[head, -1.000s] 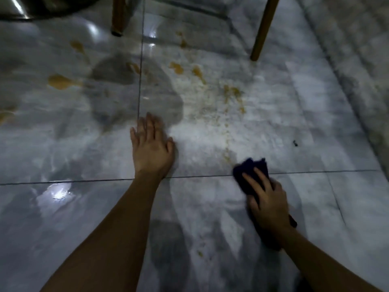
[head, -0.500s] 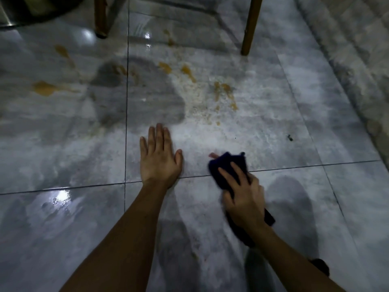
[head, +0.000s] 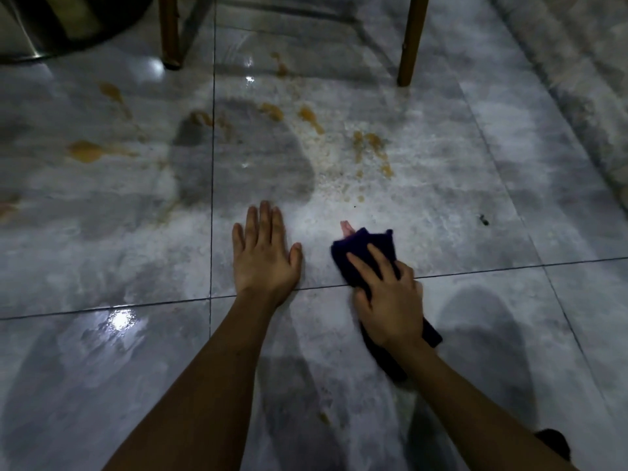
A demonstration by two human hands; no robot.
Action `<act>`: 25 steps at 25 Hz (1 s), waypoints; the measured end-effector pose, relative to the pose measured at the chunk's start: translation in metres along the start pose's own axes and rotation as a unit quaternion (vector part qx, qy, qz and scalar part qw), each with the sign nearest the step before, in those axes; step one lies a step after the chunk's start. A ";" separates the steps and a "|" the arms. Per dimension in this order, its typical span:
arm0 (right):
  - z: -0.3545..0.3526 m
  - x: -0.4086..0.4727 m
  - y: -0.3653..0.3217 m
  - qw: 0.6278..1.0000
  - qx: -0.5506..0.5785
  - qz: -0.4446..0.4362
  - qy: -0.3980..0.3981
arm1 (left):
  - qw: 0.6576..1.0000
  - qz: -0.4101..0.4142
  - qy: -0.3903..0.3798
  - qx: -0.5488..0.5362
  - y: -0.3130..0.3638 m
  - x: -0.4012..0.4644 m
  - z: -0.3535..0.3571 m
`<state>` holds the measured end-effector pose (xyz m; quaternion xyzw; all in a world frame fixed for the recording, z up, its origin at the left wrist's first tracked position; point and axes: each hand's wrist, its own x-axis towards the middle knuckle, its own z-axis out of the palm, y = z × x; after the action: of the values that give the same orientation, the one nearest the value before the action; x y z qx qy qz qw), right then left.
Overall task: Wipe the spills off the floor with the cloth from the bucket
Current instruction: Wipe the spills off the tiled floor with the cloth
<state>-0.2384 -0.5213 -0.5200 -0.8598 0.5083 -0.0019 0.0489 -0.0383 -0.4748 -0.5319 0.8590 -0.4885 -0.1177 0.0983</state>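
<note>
My right hand (head: pixel 387 297) presses a dark blue cloth (head: pixel 360 248) flat on the grey marble floor (head: pixel 102 351), fingers spread over it; part of the cloth trails back under my wrist. Beside it, my left hand (head: pixel 263 253) lies palm down on the tile, fingers apart, holding nothing. Orange-brown spills (head: pixel 370 144) streak the floor beyond both hands, with more blotches (head: pixel 86 151) at the left. No bucket is in view.
Two wooden chair legs stand at the back (head: pixel 170 32) (head: pixel 409 39). A dark round metal base (head: pixel 51 25) sits at the top left. A pale textured rug (head: pixel 577 79) runs along the right. A small dark speck (head: pixel 484 219) lies on the tile at right.
My right hand has slid the cloth leftward and forward, closer to my left hand. The left hand stays planted on the floor.
</note>
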 end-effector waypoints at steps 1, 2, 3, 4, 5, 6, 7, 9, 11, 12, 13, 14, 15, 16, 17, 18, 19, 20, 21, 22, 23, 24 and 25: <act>-0.002 0.005 0.014 1.000 0.005 0.022 0.004 | 1.000 0.005 -0.010 0.000 -0.002 0.001 0.000; -0.003 0.017 0.023 0.998 0.003 0.059 0.013 | 1.000 0.012 -0.019 -0.001 -0.003 0.002 -0.001; -0.003 0.035 0.028 0.995 -0.004 0.099 0.024 | 0.999 0.018 -0.027 -0.004 -0.004 0.003 -0.001; -0.004 0.057 0.027 0.991 -0.002 0.133 0.026 | 0.999 0.023 -0.033 -0.006 -0.004 0.003 -0.001; -0.004 0.081 0.019 0.988 0.005 0.156 0.019 | 0.999 0.024 -0.039 -0.005 -0.006 0.003 0.000; -0.005 0.104 0.005 0.987 0.012 0.161 0.000 | 0.999 0.023 -0.045 -0.004 -0.007 0.003 0.000; -0.007 0.121 -0.012 0.989 0.016 0.147 -0.019 | 0.998 0.021 -0.055 -0.001 -0.009 0.003 -0.002; -0.008 0.125 -0.042 0.997 0.020 0.069 -0.038 | 0.996 0.027 -0.086 0.015 -0.011 0.004 -0.010; -0.012 0.097 -0.047 0.997 0.009 -0.043 -0.065 | 0.993 0.017 -0.117 0.020 -0.010 0.010 -0.027; -0.014 0.084 -0.035 0.994 0.004 -0.081 -0.067 | 0.992 0.012 -0.128 0.017 -0.009 0.014 -0.034; -0.015 0.078 -0.016 0.994 -0.001 -0.094 -0.062 | 0.991 0.010 -0.129 0.017 -0.008 0.020 -0.039; -0.019 0.083 0.003 0.996 0.002 -0.073 -0.054 | 0.993 0.001 -0.115 0.018 -0.006 0.026 -0.042; -0.022 0.096 0.018 0.999 0.008 -0.022 -0.038 | 0.996 -0.009 -0.092 0.019 -0.004 0.032 -0.043; -0.022 0.114 0.027 0.999 0.011 0.036 -0.022 | 0.997 -0.016 -0.072 0.019 -0.003 0.039 -0.043; -0.023 0.135 0.028 0.996 0.016 0.085 -0.015 | 0.998 -0.017 -0.055 0.021 -0.004 0.046 -0.041; -0.021 0.154 0.020 0.993 0.024 0.113 -0.022 | 0.999 -0.013 -0.043 0.031 -0.005 0.053 -0.037; -0.022 0.167 0.005 0.993 0.030 0.110 -0.039 | 0.998 -0.008 -0.036 0.041 -0.007 0.059 -0.036; -0.022 0.173 -0.010 0.995 0.034 0.077 -0.051 | 0.999 -0.007 -0.029 0.046 -0.009 0.064 -0.036; -0.019 0.172 -0.021 0.998 0.041 0.026 -0.050 | 0.999 -0.008 -0.021 0.043 -0.012 0.071 -0.035; -0.015 0.165 -0.026 0.998 0.039 -0.033 -0.042 | 0.999 -0.016 -0.016 0.036 -0.015 0.076 -0.033; -0.013 0.153 -0.023 0.996 0.030 -0.080 -0.034 | 0.999 -0.025 -0.017 0.029 -0.017 0.082 -0.032; -0.012 0.141 -0.014 0.995 0.022 -0.099 -0.024 | 0.999 -0.031 -0.021 0.026 -0.018 0.088 -0.029; -0.011 0.130 -0.002 0.996 0.019 -0.092 -0.009 | 0.999 -0.037 -0.020 0.028 -0.019 0.092 -0.026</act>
<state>-0.1749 -0.6347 -0.5149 -0.9019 0.4263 -0.0085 0.0690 0.0304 -0.5431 -0.5221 0.8765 -0.4610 -0.1252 0.0600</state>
